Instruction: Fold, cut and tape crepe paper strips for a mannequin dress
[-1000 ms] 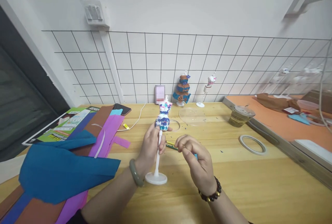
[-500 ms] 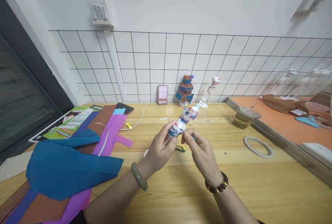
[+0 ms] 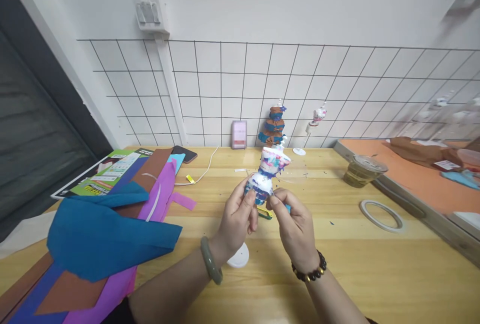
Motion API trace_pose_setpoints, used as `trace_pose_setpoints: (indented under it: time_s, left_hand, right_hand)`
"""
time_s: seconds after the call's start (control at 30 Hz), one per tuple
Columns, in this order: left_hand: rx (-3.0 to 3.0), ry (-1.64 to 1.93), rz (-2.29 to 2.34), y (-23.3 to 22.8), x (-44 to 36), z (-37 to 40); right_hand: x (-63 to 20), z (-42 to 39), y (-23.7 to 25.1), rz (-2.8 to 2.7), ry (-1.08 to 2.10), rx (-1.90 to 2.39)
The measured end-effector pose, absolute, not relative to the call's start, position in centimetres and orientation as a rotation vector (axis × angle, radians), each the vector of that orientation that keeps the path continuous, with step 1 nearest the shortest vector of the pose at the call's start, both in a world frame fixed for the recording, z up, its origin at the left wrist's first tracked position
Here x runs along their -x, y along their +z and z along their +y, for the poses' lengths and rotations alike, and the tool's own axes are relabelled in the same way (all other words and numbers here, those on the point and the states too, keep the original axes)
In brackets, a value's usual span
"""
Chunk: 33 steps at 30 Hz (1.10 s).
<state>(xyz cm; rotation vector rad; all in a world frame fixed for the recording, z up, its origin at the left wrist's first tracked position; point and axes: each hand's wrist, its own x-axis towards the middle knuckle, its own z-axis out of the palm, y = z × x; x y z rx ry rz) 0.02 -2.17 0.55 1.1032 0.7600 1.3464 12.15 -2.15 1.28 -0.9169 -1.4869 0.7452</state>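
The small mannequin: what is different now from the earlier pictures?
The mannequin, first upright, tipped right, then partly back. The left hand shifted up onto its lower body; the right hand, first apart, is now at its lower edge. The blue cloth and tape roll stayed put.

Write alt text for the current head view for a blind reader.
A person's left hand holds a small white torso-shaped figure patched with blue and pink, while the right hand is at its lower edge. The pale wooden table bears a large teal-blue sheet at left, a thin white ring at right.
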Motion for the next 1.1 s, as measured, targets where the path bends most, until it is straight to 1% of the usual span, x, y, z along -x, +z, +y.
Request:
trace_pose_setpoints:
  time_s: [0.13, 0.23, 0.37, 0.57, 0.67, 0.9, 1.1]
  left_hand:
    - [-1.019, 1.365, 0.695, 0.1, -0.3, -1.8]
    - [-0.953, 1.352, 0.639, 0.2, -0.3, -1.7]
    - [-0.884, 1.333, 0.560, 0.5, -0.1, -1.5]
    - [-0.870, 1.329, 0.531, 0.3, 0.4, -1.0]
    - [-0.814, 1.268, 0.449, 0.2, 0.6, -0.9]
    - [-0.579, 0.972, 0.203, 0.2, 1.1, -1.1]
    - [-0.476, 0.935, 0.029, 0.9, 1.2, -1.6]
  right_hand:
    - [-12.3, -1.8, 1.0, -1.508, 0.758, 0.866]
    - [-12.5, -1.7, 0.7, -1.472, 0.829, 0.842]
    - [-12.7, -1.6, 0.6, -1.356, 1.069, 0.703]
    - [-12.7, -1.5, 0.8, -1.029, 1.460, 0.515]
    - [-12.8, -1.3, 0.9, -0.906, 1.578, 0.481]
    - [-12.8, -1.7, 2.0, -0.813, 1.729, 0.422]
    - [-12.4, -2.5, 2.4, -0.539, 1.870, 0.228]
